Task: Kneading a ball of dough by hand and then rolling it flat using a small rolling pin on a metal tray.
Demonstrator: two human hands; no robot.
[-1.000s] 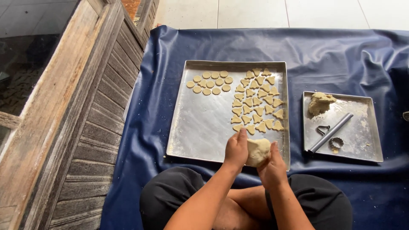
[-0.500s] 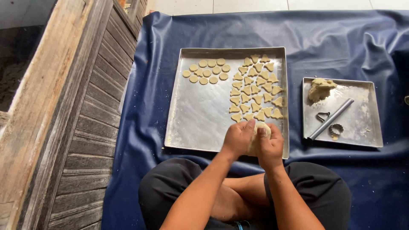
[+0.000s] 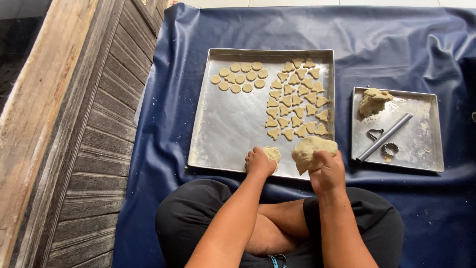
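Hands (image 3: 292, 166) parted, splitting dough (image 3: 310, 151).

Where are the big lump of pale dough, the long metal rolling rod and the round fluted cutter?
Big lump of pale dough (image 3: 311, 151), head view, middle of the lump above the right hand.
Long metal rolling rod (image 3: 385, 137), head view, mid-shaft.
Round fluted cutter (image 3: 390, 149), head view, on its ring.

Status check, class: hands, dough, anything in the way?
Left hand grips small dough piece. Right hand grips big dough lump. Both over tray edge; cookies close ahead.
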